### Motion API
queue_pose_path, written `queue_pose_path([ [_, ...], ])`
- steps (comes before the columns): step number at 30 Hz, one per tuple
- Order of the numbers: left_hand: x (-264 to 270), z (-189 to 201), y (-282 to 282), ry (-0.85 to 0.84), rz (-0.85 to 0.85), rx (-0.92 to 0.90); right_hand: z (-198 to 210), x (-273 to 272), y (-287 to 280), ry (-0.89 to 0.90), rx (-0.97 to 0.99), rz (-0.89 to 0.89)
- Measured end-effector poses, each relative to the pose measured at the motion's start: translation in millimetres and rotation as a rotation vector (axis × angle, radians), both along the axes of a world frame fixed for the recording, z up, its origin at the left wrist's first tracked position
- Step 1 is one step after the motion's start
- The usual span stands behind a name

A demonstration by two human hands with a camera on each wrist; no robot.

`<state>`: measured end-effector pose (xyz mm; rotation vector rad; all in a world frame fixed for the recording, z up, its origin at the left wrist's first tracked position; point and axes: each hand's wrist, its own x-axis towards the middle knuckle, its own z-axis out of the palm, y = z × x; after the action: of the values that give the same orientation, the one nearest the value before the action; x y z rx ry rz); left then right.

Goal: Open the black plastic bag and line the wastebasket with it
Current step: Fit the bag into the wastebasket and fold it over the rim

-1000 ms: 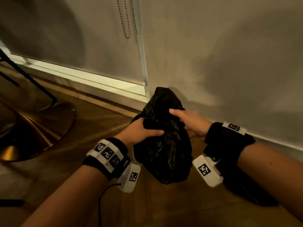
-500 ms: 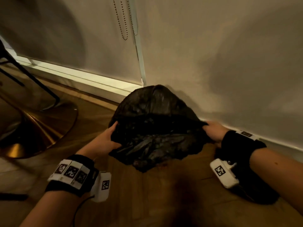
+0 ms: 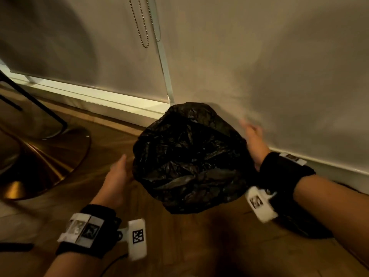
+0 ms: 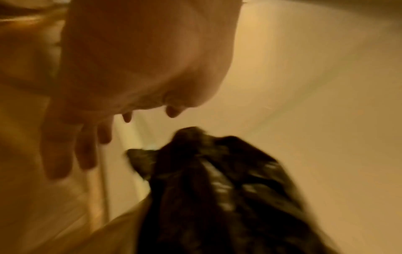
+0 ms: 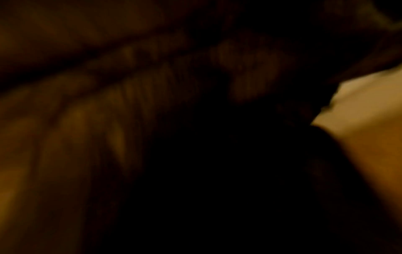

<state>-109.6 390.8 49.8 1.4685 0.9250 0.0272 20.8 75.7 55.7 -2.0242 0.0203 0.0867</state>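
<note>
Now | left hand (image 3: 117,176): fingers straight and spread, beside the bag's left edge, holding nothing | right hand (image 3: 254,138): blurred at the right edge, grip cannot be told | black bag (image 3: 189,156): puffed open above wooden floor (image 3: 179,246) by wall (image 3: 259,56)

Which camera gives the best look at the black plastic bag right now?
The head view. It shows the whole black plastic bag ballooned between the left hand and the right hand, above the wooden floor. The left wrist view catches only a blurred part of it, and the right wrist view is too dark to make it out.
</note>
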Motion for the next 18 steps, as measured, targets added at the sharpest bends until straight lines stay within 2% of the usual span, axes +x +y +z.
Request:
queue_pose_path([
  [2, -8.9, -21.0, -6.2, 0.046, 0.066, -0.354, -22.9, 1.8, -11.0, 0.461, 0.218, -0.151],
  [3, -10.0, -28.8, -9.5, 0.076, 0.019, -0.431, -35.2, 0.9, -13.9, 0.607, 0.299, -0.167],
  [5, -7.0, -29.7, -20.4, 0.074, -0.094, -0.497, -55.1, 1.2, -14.9, 0.742, 0.262, -0.081],
  [9, 5.4, -23.0, -7.5, -0.078, -0.113, -0.553, -52.7, -6.9, -15.5, 0.664, 0.104, 0.028],
  [12, 12.8, -12.0, -3.0, -0.211, -0.143, -0.545, -41.9, -5.1, -18.8, 0.765, 0.363, 0.133],
  [13, 13.7, -8.5, -3.1, -0.247, -0.148, -0.499, -35.4, -4.8, -17.1, 0.775, 0.425, 0.172],
  [16, 11.6, 0.7, -8.0, -0.354, -0.136, -0.382, -8.3, -8.8, -15.7, 0.713, 0.452, 0.283],
  [18, 6.5, -0.1, -4.4, -0.349, -0.088, -0.183, -10.3, -4.1, -22.2, 0.625, 0.439, 0.22],
])
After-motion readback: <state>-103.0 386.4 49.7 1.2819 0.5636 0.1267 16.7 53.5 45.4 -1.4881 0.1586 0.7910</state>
